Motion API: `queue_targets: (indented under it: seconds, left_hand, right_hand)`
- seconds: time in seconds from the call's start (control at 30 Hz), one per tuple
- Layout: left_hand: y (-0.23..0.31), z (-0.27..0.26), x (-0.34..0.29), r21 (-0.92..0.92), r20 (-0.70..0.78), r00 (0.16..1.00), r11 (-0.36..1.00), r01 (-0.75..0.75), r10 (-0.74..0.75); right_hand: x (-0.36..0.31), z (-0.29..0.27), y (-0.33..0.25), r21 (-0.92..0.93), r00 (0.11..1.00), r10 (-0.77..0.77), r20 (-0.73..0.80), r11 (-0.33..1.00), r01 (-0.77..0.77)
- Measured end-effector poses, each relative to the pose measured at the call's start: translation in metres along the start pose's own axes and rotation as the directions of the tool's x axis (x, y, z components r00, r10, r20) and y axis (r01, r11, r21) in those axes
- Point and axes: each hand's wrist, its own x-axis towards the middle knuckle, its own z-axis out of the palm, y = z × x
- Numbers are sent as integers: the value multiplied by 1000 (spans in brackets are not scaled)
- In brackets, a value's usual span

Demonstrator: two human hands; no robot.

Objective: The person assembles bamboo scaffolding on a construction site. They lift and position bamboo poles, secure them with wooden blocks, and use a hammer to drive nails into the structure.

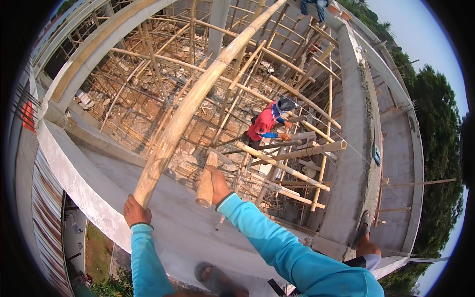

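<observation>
A long, thick bamboo pole (190, 94) slants from the lower left up to the top of the view. Its near end is gripped by my left hand (137, 212), fingers wrapped around it. My right hand (217, 184) is closed around a second, pale round pole (205, 185), whose cut end points toward me. That pole's far part is foreshortened, so its length is hard to judge. Both my forearms are in blue sleeves. Beneath my hands runs a grey concrete surface.
A co-worker (264, 121) in a red vest handles wood among bamboo scaffolding below. Another person's legs (316, 9) show at the top. My sandalled feet rest on concrete, one by the right-hand beam (351, 163). A thin line crosses the opening. Rubble covers the ground far below.
</observation>
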Motion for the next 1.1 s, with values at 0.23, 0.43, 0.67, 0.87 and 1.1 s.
queue_targets:
  seconds: [0.23, 0.43, 0.67, 0.87, 1.1]
  left_hand:
    - [3, -3, 9, 15, 47, 999, 1000, 12, -12]
    - [-6, -1, 4, 7, 44, 999, 1000, 26, -27]
    - [-5, -7, 13, 23, 26, 999, 1000, 20, -21]
    - [-4, -11, 19, 38, 54, 998, 999, 34, -36]
    - [-14, -8, 23, -43, 43, 998, 998, 55, -53]
  right_hand:
    - [45, 18, 16, -175, 958, 156, 243, 978, -115]
    - [17, -19, -8, -47, 999, 42, 34, 998, -40]
    - [24, 14, -1, -199, 975, 84, 207, 979, -42]
    - [10, 17, -13, -190, 963, 51, 265, 982, 1]
    - [0, -64, 14, -77, 993, 113, 32, 991, -110]
